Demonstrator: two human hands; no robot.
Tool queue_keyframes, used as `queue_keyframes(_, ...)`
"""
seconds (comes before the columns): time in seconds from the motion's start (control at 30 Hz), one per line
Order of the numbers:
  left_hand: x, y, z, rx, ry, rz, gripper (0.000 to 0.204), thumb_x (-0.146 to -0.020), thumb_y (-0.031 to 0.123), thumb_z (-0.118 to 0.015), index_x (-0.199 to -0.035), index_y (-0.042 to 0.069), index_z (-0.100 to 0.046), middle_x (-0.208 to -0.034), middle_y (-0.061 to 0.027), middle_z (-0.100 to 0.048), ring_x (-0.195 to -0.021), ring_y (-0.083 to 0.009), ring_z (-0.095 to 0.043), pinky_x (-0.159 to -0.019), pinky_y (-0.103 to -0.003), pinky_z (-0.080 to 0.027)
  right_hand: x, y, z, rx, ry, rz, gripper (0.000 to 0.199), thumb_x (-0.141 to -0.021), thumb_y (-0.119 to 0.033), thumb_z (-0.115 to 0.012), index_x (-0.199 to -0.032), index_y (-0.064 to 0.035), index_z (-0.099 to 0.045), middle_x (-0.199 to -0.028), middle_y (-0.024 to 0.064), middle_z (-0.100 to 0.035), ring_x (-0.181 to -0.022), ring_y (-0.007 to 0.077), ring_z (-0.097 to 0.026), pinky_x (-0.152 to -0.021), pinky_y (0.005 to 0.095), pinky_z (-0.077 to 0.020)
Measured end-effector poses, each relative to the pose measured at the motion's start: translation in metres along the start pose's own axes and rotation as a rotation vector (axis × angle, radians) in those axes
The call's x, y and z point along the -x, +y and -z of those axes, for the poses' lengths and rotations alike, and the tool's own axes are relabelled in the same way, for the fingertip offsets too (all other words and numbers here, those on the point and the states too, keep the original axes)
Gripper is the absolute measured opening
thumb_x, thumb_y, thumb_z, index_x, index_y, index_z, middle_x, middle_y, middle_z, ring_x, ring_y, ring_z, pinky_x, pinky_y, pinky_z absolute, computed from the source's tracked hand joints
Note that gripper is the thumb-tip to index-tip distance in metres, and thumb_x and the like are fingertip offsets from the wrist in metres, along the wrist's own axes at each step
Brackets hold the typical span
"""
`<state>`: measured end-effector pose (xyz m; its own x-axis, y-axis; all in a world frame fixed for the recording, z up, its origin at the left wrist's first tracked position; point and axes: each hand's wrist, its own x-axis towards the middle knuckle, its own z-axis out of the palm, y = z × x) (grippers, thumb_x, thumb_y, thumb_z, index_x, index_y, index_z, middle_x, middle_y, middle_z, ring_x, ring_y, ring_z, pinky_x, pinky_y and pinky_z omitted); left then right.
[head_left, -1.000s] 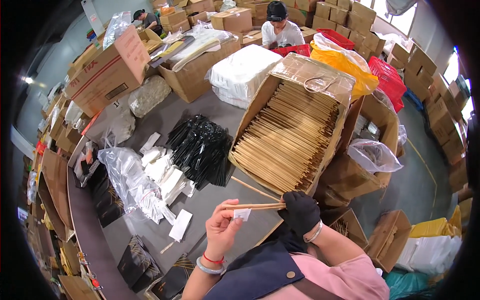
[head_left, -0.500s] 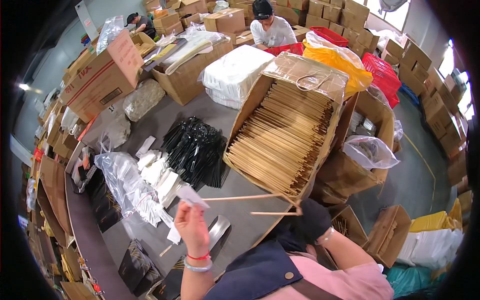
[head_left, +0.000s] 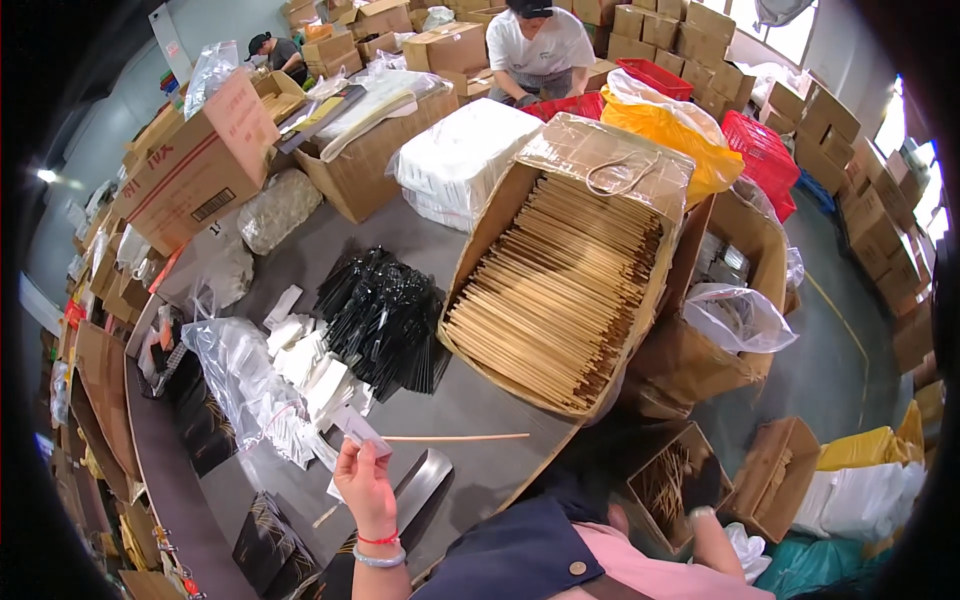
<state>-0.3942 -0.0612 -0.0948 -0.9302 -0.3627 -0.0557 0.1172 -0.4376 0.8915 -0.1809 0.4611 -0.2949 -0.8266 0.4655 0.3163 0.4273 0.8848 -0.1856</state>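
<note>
My left hand (head_left: 365, 492) is closed, pinching a small white card-like piece (head_left: 362, 430) above the grey table. A thin wooden stick (head_left: 460, 437) runs out to the right from beside that piece; fingers hide its near end. My right hand (head_left: 704, 487), in a black glove, reaches low at the right over a small cardboard box (head_left: 640, 508) with loose sticks (head_left: 664, 480) in it. Its dark fingers blur into the shade. Beyond my left hand lie a heap of white pieces (head_left: 318, 372) and a pile of black, shiny strips (head_left: 385, 325).
A big open carton (head_left: 448, 320) packed with wooden sticks (head_left: 560, 290) stands at the table's right. Black patterned packets (head_left: 268, 545) and a curved metal piece (head_left: 425, 487) lie near me. Across the table a person (head_left: 545, 50) bends over a red crate (head_left: 570, 105).
My right hand has moved right and down, from beside the stick's end to over the small box. The second stick is gone from it. My left hand has sunk slightly, still pinching.
</note>
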Motion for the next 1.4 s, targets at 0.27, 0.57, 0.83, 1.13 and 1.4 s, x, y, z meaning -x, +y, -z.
queue_keyframes(0.27, 0.011, -0.004, 0.004, -0.039, 0.002, 0.057, 0.011, -0.094, 0.002, -0.055, -0.103, 0.0, -0.06, -0.096, -0.007, -0.065, -0.084, -0.0158, -0.064, -0.077, -0.031, -0.053, -0.238, -0.319, 0.087, -0.542, -0.076, 0.532, 0.013, -0.081, -0.009, -0.067, -0.094, -0.0078, -0.065, -0.092, 0.0137, -0.064, -0.083, 0.033, -0.063, -0.073, 0.0406, -0.0515)
queue_keyframes(0.57, 0.009, -0.01, 0.016, -0.078, 0.093, 0.089, 0.013, -0.094, -0.001, -0.053, -0.105, -0.002, -0.06, -0.096, -0.0086, -0.066, -0.084, -0.0171, -0.064, -0.077, -0.032, -0.053, -0.293, -0.36, 0.005, 0.037, -0.328, 0.504, 0.011, -0.087, -0.02, -0.063, -0.084, -0.0092, -0.062, -0.085, 0.0098, -0.061, -0.084, 0.028, -0.062, -0.072, 0.0394, -0.0542)
queue_keyframes(0.83, 0.001, -0.011, 0.012, -0.093, 0.105, 0.122, 0.013, -0.094, 0.001, -0.053, -0.105, -0.002, -0.059, -0.097, -0.0088, -0.066, -0.084, -0.0171, -0.064, -0.078, -0.031, -0.053, -0.297, -0.371, 0.009, 0.096, -0.453, 0.409, 0.02, -0.088, -0.026, -0.063, -0.093, -0.0067, -0.061, -0.095, 0.0107, -0.061, -0.092, 0.0266, -0.061, -0.074, 0.0404, -0.0542)
queue_keyframes(1.13, 0.001, -0.01, 0.009, -0.081, 0.099, 0.127, 0.015, -0.094, 0.001, -0.054, -0.107, -0.002, -0.06, -0.099, -0.0091, -0.066, -0.086, -0.0166, -0.064, -0.079, -0.031, -0.052, -0.284, -0.353, 0.038, -0.22, -0.248, 0.491, 0.018, -0.083, -0.02, -0.064, -0.091, -0.0053, -0.058, -0.091, 0.0131, -0.059, -0.086, 0.0306, -0.06, -0.071, 0.04, -0.0516)
queue_keyframes(1.4, -0.008, -0.018, -0.007, -0.052, -0.003, 0.206, 0.009, -0.092, -0.002, -0.055, -0.099, -0.001, -0.061, -0.098, -0.0071, -0.065, -0.088, -0.0156, -0.063, -0.08, -0.031, -0.052, -0.171, -0.202, 0.097, -0.47, -0.07, 0.101, 0.02, -0.085, 0.002, -0.058, -0.103, -0.0059, -0.06, -0.087, 0.0163, -0.059, -0.081, 0.0364, -0.058, -0.07, 0.0417, -0.0468)
